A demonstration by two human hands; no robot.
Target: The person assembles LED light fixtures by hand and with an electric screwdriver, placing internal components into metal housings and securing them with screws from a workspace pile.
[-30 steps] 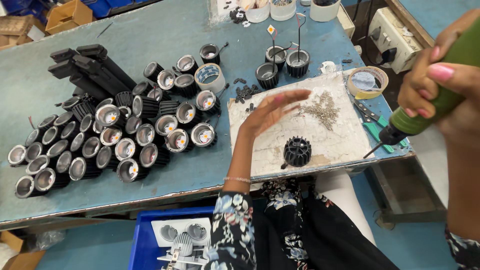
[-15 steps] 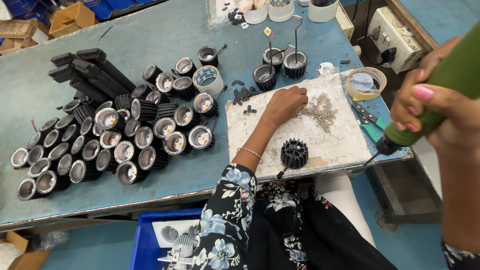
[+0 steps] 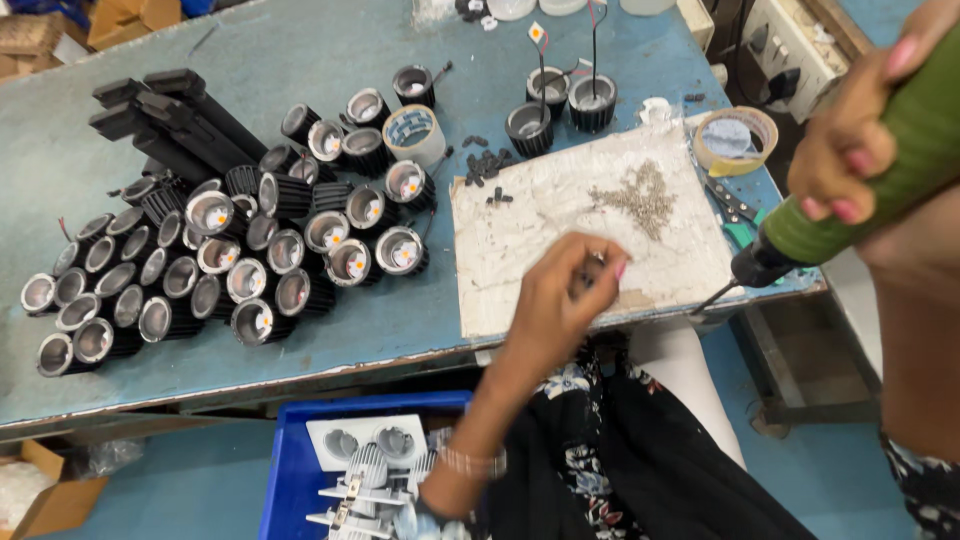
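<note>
My left hand (image 3: 560, 305) hovers over the front edge of a white board (image 3: 520, 240), fingertips pinched on something tiny, seemingly a screw. It covers the black finned housing that stood there. A pile of small screws (image 3: 640, 195) lies on the board beyond the hand. My right hand (image 3: 845, 150) grips a green electric screwdriver (image 3: 905, 150) at the right. The screwdriver's bit (image 3: 715, 298) points down-left at the board's front right corner.
Many black lamp housings (image 3: 250, 255) crowd the left of the grey table (image 3: 300, 60). Two wired housings (image 3: 560, 110) and a tape roll (image 3: 735, 140) sit near the board. Another tape roll (image 3: 412, 130) stands among the housings. A blue crate (image 3: 295, 470) of parts is below the table edge.
My left hand left the screw pile and drew back to the board's front edge with its fingers pinched, now covering the black finned housing. The screwdriver stays at the right.
</note>
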